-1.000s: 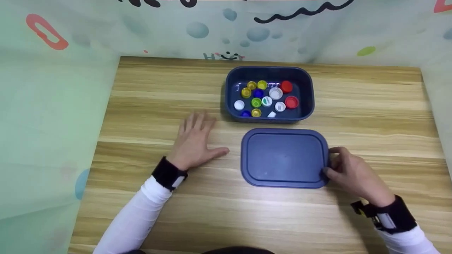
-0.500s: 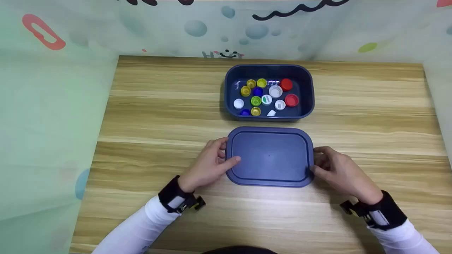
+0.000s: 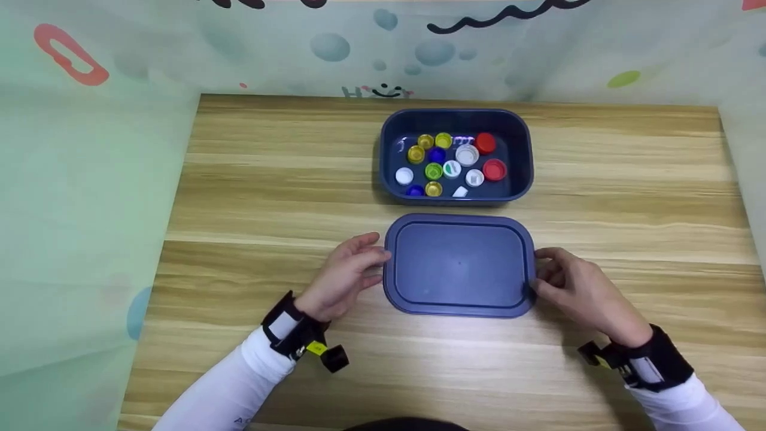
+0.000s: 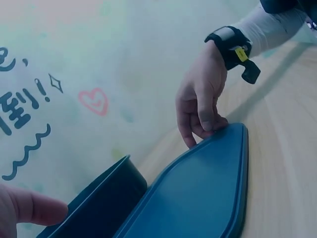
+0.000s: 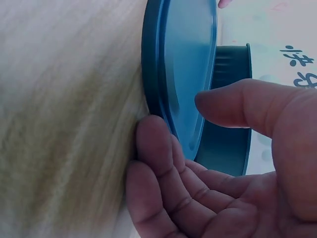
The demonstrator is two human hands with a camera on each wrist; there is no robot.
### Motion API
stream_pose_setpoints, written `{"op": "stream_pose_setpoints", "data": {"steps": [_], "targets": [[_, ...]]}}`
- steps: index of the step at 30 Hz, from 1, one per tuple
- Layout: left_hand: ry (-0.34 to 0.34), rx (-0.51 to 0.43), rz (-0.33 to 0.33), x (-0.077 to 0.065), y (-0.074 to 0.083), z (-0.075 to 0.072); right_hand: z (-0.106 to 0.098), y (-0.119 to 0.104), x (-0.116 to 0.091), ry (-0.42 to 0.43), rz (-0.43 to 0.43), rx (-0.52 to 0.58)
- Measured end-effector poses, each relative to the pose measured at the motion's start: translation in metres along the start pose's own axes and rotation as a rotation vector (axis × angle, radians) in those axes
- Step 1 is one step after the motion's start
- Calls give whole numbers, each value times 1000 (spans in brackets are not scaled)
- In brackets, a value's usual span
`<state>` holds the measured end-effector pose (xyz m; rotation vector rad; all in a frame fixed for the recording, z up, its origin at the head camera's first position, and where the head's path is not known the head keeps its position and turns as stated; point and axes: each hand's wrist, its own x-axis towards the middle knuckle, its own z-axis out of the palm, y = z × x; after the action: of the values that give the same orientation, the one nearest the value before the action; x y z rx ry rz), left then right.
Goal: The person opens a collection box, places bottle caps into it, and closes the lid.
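Note:
A dark blue rectangular lid (image 3: 461, 263) lies in front of the matching box (image 3: 458, 200). My right hand (image 3: 589, 296) pinches the lid's right end; in the right wrist view the thumb (image 5: 225, 106) is over its top and the fingers curl at its edge. At the opposite end my left hand (image 3: 341, 278) has loosely bent, spread fingers, with the thumb tip right at the rim. Inside the box sit several bottle caps, among them a red cap (image 3: 495, 170), a white cap (image 3: 467, 155) and a green cap (image 3: 434, 171).
Box and lid are on a wood-grain table (image 3: 269, 179), with a narrow strip of tabletop between them. A printed cloth backdrop (image 3: 269, 54) hangs behind the table and along its sides. Each wrist wears a black strap with a small camera.
The lid has slid left with my right hand. My left hand rose from the tabletop, reached the lid's left end, then drew its thumb back to the rim. The box stayed put.

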<state>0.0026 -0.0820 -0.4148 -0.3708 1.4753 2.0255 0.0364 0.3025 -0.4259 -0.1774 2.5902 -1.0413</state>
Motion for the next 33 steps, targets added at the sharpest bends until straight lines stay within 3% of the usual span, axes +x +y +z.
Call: {"op": "stream_pose_setpoints", "data": {"steps": [7, 16, 24, 33], "targets": [[-11, -30, -22, 1, 2, 1, 0, 2, -1, 4, 4, 10], [3, -13, 18, -2, 1, 5, 2, 4, -2, 11, 4, 19], [63, 27, 74, 3, -8, 5, 6, 3, 0, 4, 12, 37], [-10, 42, 139, 2, -5, 5, 5, 6, 3, 21, 9, 50]]}}
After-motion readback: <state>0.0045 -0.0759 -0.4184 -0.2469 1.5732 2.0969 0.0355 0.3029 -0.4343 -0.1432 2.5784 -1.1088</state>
